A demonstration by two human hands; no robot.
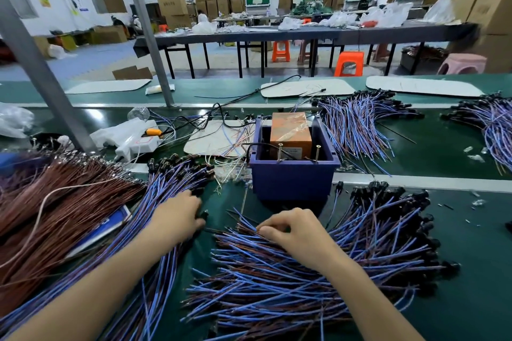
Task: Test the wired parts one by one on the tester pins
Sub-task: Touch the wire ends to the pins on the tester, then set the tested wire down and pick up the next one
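Note:
The tester is a blue box (293, 177) holding an orange block (290, 132), with two upright metal pins (280, 152) at its front rim. My left hand (177, 216) reaches into the left pile of blue and brown wired parts (166, 188); its fingers curl round a black-capped part (204, 214) at the pile's edge. My right hand (293, 232) lies on the front pile of wired parts (277, 279). Its curled fingers and thumb pinch wire ends there. Both hands are below the tester and apart from the pins.
A heap of brown wires (55, 207) fills the left. More wired parts lie behind the tester (357, 124) and at far right (493, 124). A grey post (41, 74) rises at left. White plastic items (130, 135) and loose cables lie behind the left pile.

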